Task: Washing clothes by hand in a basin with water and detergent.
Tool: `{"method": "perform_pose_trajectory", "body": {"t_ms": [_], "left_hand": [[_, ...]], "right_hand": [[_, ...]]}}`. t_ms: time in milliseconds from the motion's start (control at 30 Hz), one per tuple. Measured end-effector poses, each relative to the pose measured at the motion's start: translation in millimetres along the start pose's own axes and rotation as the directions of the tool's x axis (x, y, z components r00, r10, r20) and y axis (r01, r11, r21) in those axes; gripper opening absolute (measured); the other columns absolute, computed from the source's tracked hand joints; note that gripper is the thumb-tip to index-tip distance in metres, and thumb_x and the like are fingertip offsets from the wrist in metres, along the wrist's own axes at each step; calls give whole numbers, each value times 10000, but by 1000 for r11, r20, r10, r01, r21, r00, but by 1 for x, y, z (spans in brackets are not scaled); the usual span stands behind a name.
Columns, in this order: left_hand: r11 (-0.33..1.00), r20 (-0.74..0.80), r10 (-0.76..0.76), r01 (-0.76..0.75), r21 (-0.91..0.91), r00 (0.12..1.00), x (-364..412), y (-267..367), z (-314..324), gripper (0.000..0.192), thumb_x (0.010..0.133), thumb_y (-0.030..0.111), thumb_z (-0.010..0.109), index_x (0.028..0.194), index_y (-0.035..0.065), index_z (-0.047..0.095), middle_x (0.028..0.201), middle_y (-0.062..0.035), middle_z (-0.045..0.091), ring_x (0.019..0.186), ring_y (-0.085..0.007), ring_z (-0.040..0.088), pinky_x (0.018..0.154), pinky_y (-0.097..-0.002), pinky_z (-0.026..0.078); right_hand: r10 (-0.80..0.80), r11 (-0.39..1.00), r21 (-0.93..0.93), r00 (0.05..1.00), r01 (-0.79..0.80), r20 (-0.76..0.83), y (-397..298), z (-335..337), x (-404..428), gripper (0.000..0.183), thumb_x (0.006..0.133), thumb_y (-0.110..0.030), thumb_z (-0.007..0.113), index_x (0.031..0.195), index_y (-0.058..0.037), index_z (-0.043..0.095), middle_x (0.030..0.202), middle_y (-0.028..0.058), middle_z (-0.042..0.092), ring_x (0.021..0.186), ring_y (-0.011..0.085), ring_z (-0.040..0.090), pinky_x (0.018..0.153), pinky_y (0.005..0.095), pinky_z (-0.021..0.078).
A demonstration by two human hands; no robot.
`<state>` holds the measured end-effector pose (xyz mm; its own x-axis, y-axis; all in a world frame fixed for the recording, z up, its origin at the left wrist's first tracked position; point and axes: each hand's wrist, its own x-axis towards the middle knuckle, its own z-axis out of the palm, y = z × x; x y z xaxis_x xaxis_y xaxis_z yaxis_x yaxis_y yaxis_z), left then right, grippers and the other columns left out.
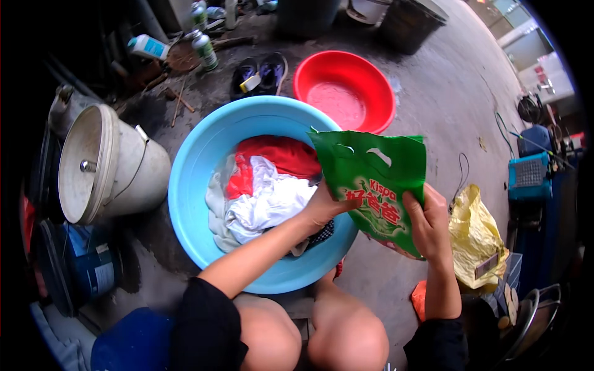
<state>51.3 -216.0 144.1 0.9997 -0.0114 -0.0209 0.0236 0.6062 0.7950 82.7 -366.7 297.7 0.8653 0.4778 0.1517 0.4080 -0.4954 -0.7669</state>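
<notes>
A green Kispa plastic pouch (pixel 371 171) is held up over the right rim of a light blue plastic basin (pixel 190 185). My left hand (pixel 327 206) grips its left edge, the thumb lying across the front. On the pouch's right side, my right hand (pixel 429 222) holds it with the thumb in front and the fingers behind. In the basin lie white cloth (pixel 264 204), red cloth (pixel 278 155) and a dark dotted piece, partly hidden by my left forearm. Whether the pouch is open at the top cannot be told.
Beyond the blue basin stand a red plastic basin (pixel 343 102) and a pair of dark shoes (pixel 271 74). A whitish bucket (pixel 134 162) leans at the left, above a dark blue bucket (pixel 93 273). A yellow plastic bag (pixel 475 232) lies to the right. Bottles stand at the upper left.
</notes>
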Motion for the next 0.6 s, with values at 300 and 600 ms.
{"method": "perform_pose_trajectory", "body": {"t_ms": [300, 600], "left_hand": [[697, -91, -225, 95, -711, 970, -34, -46, -35, 462, 829, 241, 573, 1208, 91, 357, 1142, -21, 487, 1097, -205, 446, 913, -383, 372], [851, -412, -336, 86, -518, 847, -44, -44, -53, 308, 885, 176, 469, 1140, 20, 394, 964, -105, 567, 834, -190, 598, 743, -324, 492]], "right_hand": [[217, 976, -63, 913, -208, 347, -12, 98, 45, 200, 854, -159, 475, 847, 36, 430, 773, 220, 518, 759, 345, 515, 696, 385, 399], [210, 977, -118, 869, -175, 448, -3, 83, 55, 330, 787, -120, 573, 1078, 6, 480, 882, 168, 579, 816, 222, 571, 722, 324, 445]]}}
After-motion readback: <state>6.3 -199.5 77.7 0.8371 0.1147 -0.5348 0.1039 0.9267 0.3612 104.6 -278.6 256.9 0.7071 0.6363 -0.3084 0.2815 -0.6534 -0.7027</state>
